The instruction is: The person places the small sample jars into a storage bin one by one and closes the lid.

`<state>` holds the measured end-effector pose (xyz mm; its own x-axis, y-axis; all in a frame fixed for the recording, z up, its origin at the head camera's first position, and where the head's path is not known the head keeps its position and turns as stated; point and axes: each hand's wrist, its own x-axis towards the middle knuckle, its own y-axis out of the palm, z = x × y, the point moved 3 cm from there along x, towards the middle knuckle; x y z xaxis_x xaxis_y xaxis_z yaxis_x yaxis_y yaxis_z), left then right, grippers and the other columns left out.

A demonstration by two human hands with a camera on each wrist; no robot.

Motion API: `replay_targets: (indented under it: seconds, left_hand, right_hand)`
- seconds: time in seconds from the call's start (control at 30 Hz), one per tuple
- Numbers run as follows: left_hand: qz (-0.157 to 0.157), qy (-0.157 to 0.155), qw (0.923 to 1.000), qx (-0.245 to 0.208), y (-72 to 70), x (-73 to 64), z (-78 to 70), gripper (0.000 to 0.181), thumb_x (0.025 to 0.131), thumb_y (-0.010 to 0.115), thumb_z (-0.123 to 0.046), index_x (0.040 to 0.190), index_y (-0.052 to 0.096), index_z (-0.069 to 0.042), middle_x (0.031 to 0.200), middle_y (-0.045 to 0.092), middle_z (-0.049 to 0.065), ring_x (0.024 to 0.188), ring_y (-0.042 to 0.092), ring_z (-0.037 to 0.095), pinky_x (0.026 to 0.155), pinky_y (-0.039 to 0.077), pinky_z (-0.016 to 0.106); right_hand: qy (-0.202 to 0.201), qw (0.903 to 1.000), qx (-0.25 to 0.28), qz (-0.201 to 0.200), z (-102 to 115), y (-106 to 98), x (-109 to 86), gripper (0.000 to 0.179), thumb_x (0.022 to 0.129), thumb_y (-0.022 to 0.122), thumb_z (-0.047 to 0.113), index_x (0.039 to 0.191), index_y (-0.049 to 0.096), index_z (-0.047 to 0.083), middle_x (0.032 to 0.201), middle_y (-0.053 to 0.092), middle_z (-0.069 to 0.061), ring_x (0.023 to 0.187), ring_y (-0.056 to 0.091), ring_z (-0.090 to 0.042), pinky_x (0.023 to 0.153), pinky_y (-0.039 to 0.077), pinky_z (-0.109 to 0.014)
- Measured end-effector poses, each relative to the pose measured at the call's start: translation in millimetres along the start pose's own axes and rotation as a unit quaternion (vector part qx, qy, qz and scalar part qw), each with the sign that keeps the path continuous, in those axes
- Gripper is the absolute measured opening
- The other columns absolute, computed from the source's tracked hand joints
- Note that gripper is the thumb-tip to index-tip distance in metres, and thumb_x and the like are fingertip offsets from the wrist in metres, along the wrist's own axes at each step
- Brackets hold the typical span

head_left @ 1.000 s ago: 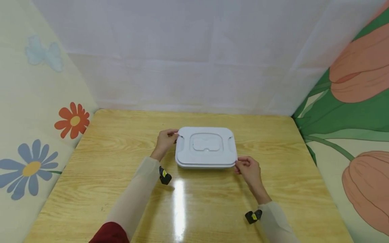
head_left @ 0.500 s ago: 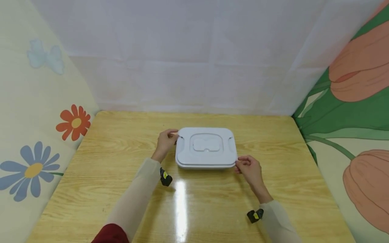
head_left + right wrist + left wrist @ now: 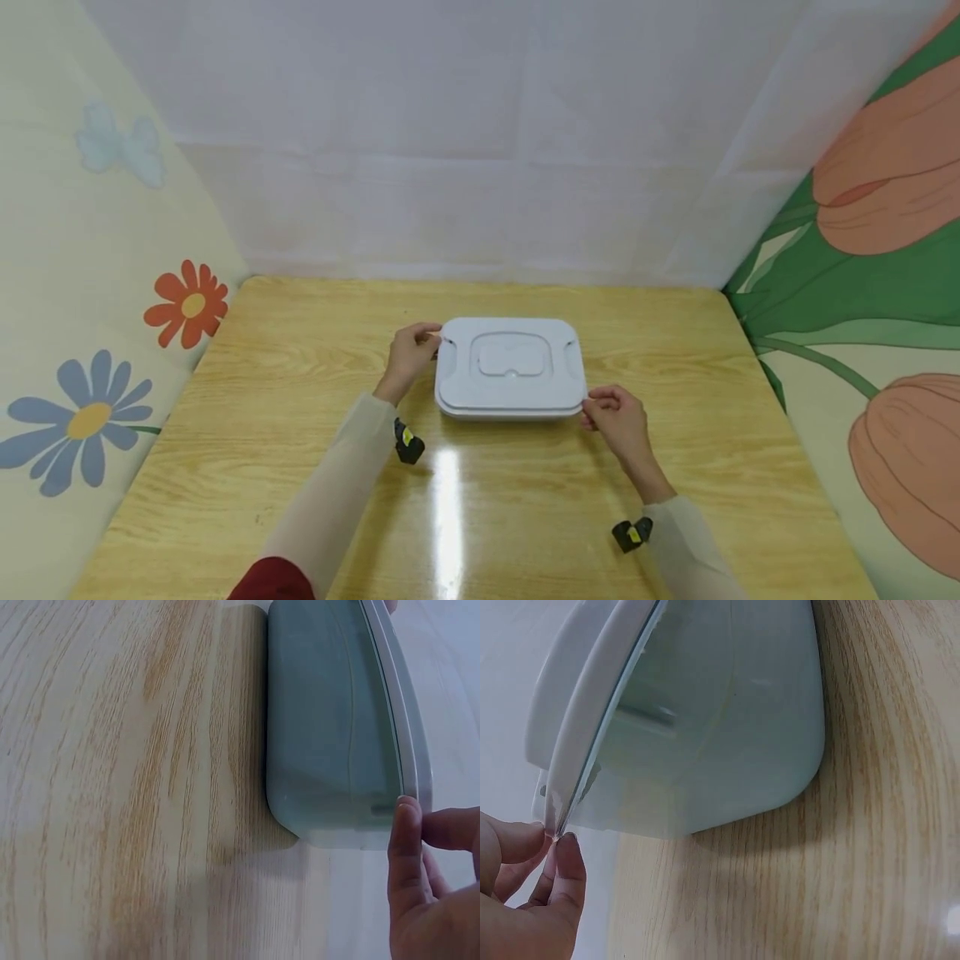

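A rectangular food storage box with a white lid (image 3: 512, 367) sits on the wooden table. Its walls (image 3: 735, 712) look translucent and pale green in the left wrist view. My left hand (image 3: 408, 358) pinches the lid's rim at the far left corner, thumb above and fingertips (image 3: 568, 851) below. At the near right corner my right hand (image 3: 617, 421) pinches the rim too, with a fingertip (image 3: 407, 810) under the edge. A small dark shape shows through the wall near the rim in the left wrist view; what it is stays unclear.
The wooden tabletop (image 3: 300, 467) spreads around the box, with a bright light reflection in front. A white cloth backdrop (image 3: 480, 167) stands behind it. Flower-patterned panels (image 3: 90, 275) flank the table on both sides. Each wrist wears a small black camera (image 3: 408, 442).
Both hands keep their pinch on the lid at the same corners. The whole head view shifts slightly; the box and hands otherwise look unmoved.
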<state>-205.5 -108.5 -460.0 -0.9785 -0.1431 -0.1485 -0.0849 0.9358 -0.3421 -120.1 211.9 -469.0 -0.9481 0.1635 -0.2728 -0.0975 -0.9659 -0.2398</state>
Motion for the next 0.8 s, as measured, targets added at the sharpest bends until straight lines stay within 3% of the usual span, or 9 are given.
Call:
replay_targets:
  seconds: [0.23, 0.4, 0.5, 0.63, 0.8]
  left_hand:
    - [0.017, 0.005, 0.9997, 0.018, -8.7, -2.4, -2.5, 0.029, 0.095, 0.052, -0.004, 0.121, 0.059, 0.005, 0.102, 0.061, 0.023, 0.077, 0.062, 0.018, 0.079, 0.057, 0.035]
    - [0.023, 0.012, 0.9985, 0.047, -24.3, -2.1, -9.0, 0.032, 0.098, 0.047, -0.011, 0.125, 0.057, 0.003, 0.110, 0.059, 0.024, 0.088, 0.063, 0.028, 0.076, 0.056, 0.032]
    - [0.023, 0.034, 0.9958, 0.082, -35.2, -1.3, -15.5, 0.035, 0.099, 0.045, -0.016, 0.128, 0.055, 0.002, 0.115, 0.058, 0.024, 0.098, 0.062, 0.035, 0.078, 0.054, 0.035]
    - [0.023, 0.054, 0.9901, 0.127, -48.1, 2.0, -25.2, 0.042, 0.099, 0.046, -0.026, 0.133, 0.051, -0.002, 0.124, 0.056, 0.023, 0.108, 0.058, 0.038, 0.084, 0.052, 0.045]
    - [0.003, 0.059, 0.9775, 0.203, -60.1, 11.0, -40.8, 0.060, 0.094, 0.048, -0.047, 0.138, 0.047, -0.006, 0.137, 0.048, 0.022, 0.119, 0.051, 0.040, 0.091, 0.048, 0.054]
  right_hand:
    - [-0.014, 0.9993, -0.028, 0.018, 4.9, -6.3, 7.0, 0.021, 0.088, 0.061, 0.001, 0.107, 0.056, -0.009, 0.084, 0.067, -0.016, 0.063, 0.065, -0.010, 0.061, 0.057, -0.024]
    - [-0.061, 0.9926, -0.101, 0.026, 13.9, -21.6, 23.2, 0.025, 0.090, 0.059, 0.007, 0.110, 0.056, -0.009, 0.089, 0.066, -0.018, 0.065, 0.065, -0.010, 0.061, 0.057, -0.025]
    - [-0.111, 0.9791, -0.169, 0.023, 23.0, -29.9, 35.3, 0.029, 0.090, 0.060, 0.011, 0.112, 0.058, -0.007, 0.096, 0.065, -0.021, 0.072, 0.066, -0.017, 0.062, 0.056, -0.025]
    - [-0.159, 0.9569, -0.242, 0.020, 43.7, -37.4, 50.9, 0.038, 0.090, 0.061, 0.016, 0.121, 0.055, -0.006, 0.111, 0.063, -0.026, 0.093, 0.065, -0.035, 0.076, 0.056, -0.036]
    - [-0.167, 0.9338, -0.314, 0.044, 74.2, -44.8, 72.0, 0.068, 0.093, 0.058, 0.035, 0.143, 0.033, -0.004, 0.139, 0.043, -0.030, 0.124, 0.045, -0.047, 0.100, 0.042, -0.057]
